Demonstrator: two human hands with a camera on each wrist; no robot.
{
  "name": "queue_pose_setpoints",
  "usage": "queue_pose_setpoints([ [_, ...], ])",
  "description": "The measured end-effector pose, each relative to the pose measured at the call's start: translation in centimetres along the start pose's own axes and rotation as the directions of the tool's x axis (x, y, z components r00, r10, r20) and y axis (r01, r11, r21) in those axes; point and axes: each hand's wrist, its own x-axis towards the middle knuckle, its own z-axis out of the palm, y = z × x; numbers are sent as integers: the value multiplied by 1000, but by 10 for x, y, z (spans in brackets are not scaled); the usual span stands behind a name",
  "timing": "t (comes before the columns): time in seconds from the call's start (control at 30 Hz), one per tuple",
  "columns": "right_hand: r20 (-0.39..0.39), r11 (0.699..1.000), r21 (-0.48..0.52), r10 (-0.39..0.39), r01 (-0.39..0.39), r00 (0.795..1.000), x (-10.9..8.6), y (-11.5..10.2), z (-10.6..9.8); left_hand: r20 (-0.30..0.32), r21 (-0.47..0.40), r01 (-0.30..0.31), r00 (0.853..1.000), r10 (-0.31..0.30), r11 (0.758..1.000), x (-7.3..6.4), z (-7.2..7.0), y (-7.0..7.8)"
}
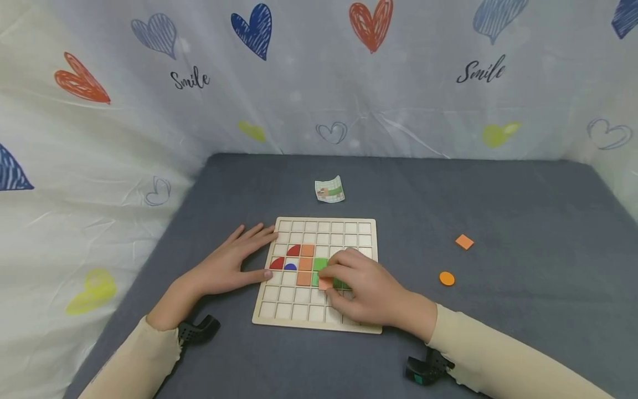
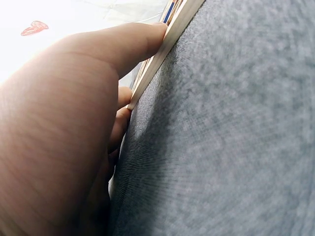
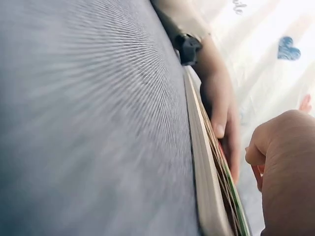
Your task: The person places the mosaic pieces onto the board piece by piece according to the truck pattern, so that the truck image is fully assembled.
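Observation:
A pale wooden grid board lies on the dark cloth, with red quarter-circle tiles, a blue half-circle tile, orange square tiles and green tiles in its cells. My left hand spreads its straight fingers along the board's left edge; in the left wrist view the thumb touches that edge. Over the middle of the board, my right hand pinches an orange square tile between thumb and fingers. Some green tiles are partly hidden beneath this hand.
Right of the board lie a loose orange square tile and an orange round tile. Behind the board is a small printed picture card with curled corners. A white curtain with hearts hangs at the back and left.

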Motion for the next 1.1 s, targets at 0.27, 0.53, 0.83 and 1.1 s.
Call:
queue_pose_setpoints([
  [0.27,76,1000,4,31,-31,997,27,-8,18,-1,-5,4,1000,-4,1000,-2,1,-1],
  [0.53,98,999,1,49,-50,994,45,-10,34,-2,-7,-1,1000,0,1000,-3,2,-2],
  [0.83,94,998,-26,57,-55,994,56,-12,43,-12,7,-38,999,39,999,-1,0,-2],
  [1.1,101,998,-26,63,-61,993,58,-14,44,-21,14,-54,998,54,998,0,1,-4],
])
